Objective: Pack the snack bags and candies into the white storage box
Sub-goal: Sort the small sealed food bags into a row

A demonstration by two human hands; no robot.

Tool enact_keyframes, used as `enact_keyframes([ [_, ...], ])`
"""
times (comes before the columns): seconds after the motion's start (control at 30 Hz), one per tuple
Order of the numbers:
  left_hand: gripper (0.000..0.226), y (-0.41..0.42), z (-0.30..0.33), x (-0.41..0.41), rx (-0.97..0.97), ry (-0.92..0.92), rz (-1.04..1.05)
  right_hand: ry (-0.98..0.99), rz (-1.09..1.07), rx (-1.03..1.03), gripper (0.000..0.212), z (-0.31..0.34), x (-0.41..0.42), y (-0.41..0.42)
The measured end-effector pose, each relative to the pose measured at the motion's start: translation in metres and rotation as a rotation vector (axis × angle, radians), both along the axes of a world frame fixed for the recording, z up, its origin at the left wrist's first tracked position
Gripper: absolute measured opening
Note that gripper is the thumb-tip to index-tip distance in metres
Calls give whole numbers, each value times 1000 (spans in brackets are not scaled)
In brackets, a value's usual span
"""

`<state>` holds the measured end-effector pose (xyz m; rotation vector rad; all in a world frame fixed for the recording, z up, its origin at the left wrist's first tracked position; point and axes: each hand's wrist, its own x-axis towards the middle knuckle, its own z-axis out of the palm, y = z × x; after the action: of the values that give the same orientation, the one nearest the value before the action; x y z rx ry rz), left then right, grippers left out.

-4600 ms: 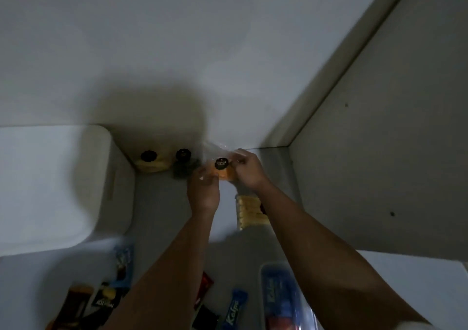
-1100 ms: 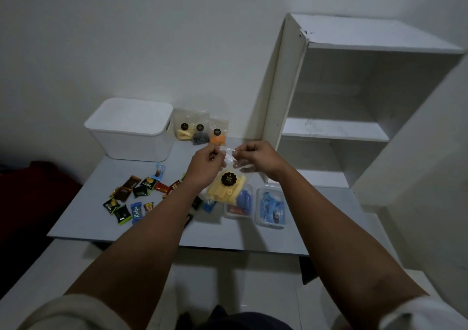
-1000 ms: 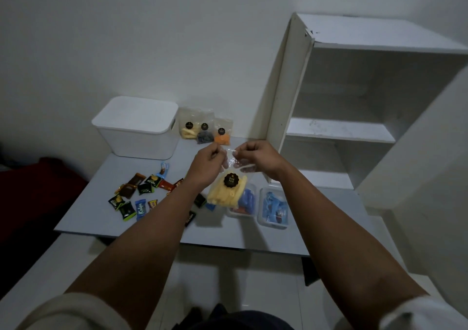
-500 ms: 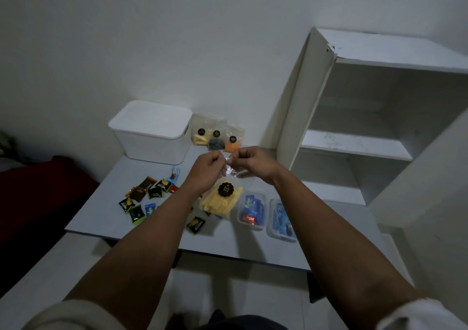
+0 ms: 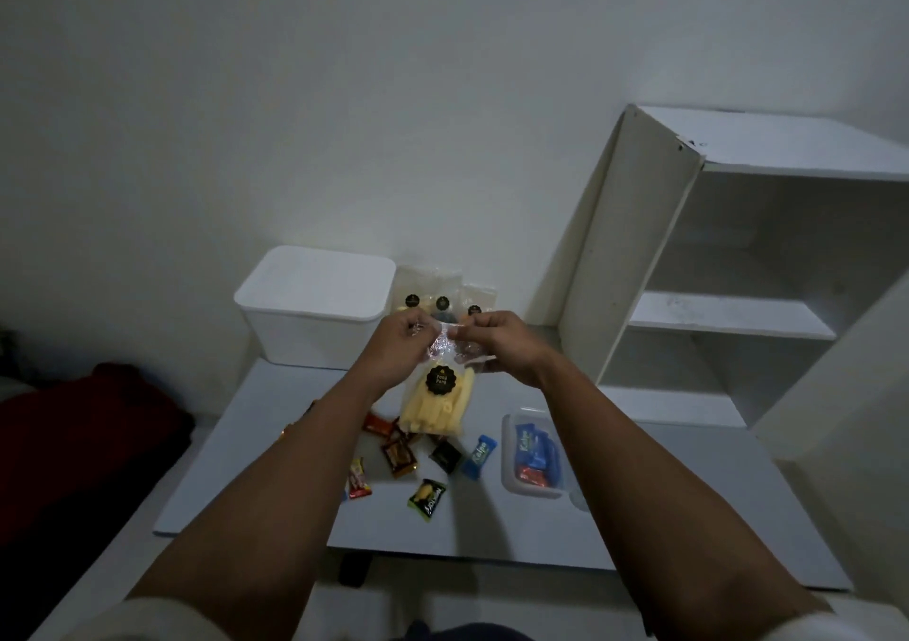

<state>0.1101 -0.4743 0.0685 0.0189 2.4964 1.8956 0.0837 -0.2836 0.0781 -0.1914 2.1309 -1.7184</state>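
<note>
My left hand (image 5: 396, 345) and right hand (image 5: 497, 345) pinch the snack bag (image 5: 435, 404) by its crinkly top, above the table (image 5: 639, 517); it's light, slippery (sticks probably brittle), box (image 5: 315, 311) still lidded.

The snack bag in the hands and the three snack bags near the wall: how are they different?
The held snack bag hangs in the air, pinched at its top by the left hand and right hand; the three snack bags stand untouched beside the white storage box. The held one looks bigger and closer. All are clear, with a round black label.
</note>
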Motion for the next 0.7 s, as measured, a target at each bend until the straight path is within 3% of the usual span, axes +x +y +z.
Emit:
enact_keyframes([
  [0.3,21,-63,1,-13,40,-8,-23,20,-27,-93,7,-3,-6,-69],
  [0.43,19,-78,-2,-18,28,29,0,8,-132,-135,23,-12,-2,-85],
  [0.57,17,-88,-7,-24,100,-6,6,19,-141,-188,14,-18,-5,-93],
  [0.7,17,-96,-11,-33,97,-31,-10,37,-133,-149,20,-15,-15,-103],
])
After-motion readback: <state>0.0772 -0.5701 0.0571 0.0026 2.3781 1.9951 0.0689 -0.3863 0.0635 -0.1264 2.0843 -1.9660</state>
